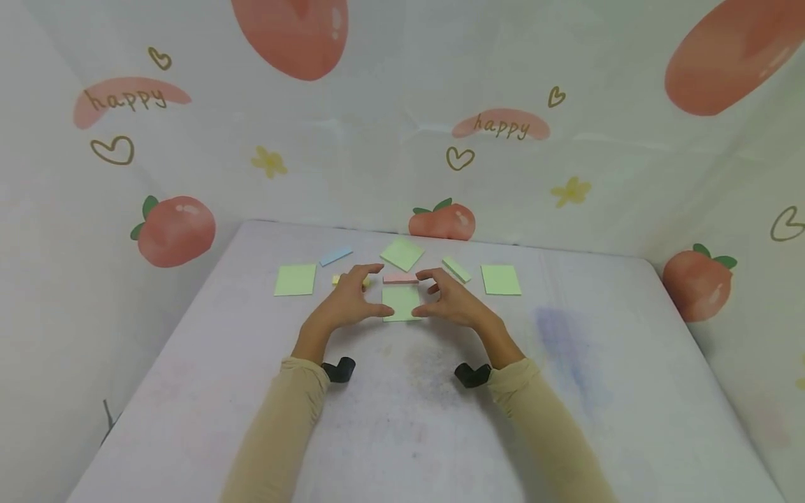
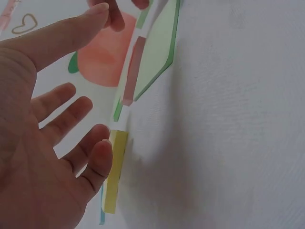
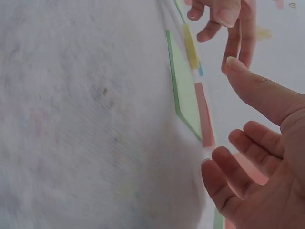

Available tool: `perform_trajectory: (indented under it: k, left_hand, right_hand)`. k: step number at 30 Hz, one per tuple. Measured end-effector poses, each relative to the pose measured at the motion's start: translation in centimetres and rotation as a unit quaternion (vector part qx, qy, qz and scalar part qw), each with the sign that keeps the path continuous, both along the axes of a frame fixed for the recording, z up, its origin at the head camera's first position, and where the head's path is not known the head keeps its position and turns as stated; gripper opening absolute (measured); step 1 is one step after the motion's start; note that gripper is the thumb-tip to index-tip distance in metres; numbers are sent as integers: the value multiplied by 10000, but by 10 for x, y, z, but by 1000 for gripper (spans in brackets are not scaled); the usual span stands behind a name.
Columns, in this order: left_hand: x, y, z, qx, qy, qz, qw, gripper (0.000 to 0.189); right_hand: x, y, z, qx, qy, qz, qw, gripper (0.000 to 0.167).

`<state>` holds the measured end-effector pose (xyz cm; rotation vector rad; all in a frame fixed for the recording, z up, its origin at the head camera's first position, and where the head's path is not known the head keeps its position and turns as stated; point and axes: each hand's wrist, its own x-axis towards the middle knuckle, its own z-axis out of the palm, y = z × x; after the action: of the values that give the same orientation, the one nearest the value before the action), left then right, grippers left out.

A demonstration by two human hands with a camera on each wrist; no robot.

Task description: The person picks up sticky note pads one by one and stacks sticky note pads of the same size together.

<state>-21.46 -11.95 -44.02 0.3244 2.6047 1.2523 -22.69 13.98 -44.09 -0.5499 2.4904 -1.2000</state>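
Observation:
My left hand (image 1: 344, 300) and right hand (image 1: 454, 300) face each other over the table, fingers loosely bent, with nothing held. Between them lies a light green square sticky-note pad (image 1: 401, 304); in the head view both thumbs overlap its sides, and I cannot tell whether they touch it. Just behind it is a narrow pink sticky-note strip (image 1: 400, 279), near the right fingertips. A yellow strip (image 2: 115, 171) lies by the left hand's fingers, partly hidden in the head view. Beyond the right hand sits a narrow green strip (image 1: 456, 269).
Another green pad (image 1: 402, 253) lies turned cornerwise at the back. More green square pads flank the hands, one left (image 1: 295, 280) and one right (image 1: 501, 280). A blue strip (image 1: 336, 256) rests at back left. A printed curtain (image 1: 377, 140) hangs behind the white table (image 1: 402, 433).

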Motion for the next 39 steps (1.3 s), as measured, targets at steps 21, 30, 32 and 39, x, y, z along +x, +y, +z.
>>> perform_trajectory:
  k: [21,30,32,39]
  left_hand:
    - [-2,0,-20,352,-251,-34,9991,86]
    - [-4,0,-26,161,-275,6,9995,85]
    - [-4,-1,-27,113,-291,-34,9995,85]
    - [-7,0,-30,19,-69,-273,9996,86]
  right_hand:
    - [0,-8,-21,-54,-331,-131,9994,80]
    - [-1,-6,-25,-209,-416,-154,9988,78]
    - [0,-7,-26,-225,-407,-163,9988,78]
    - [1,-6,-28,-182,-108,-96,9997,79]
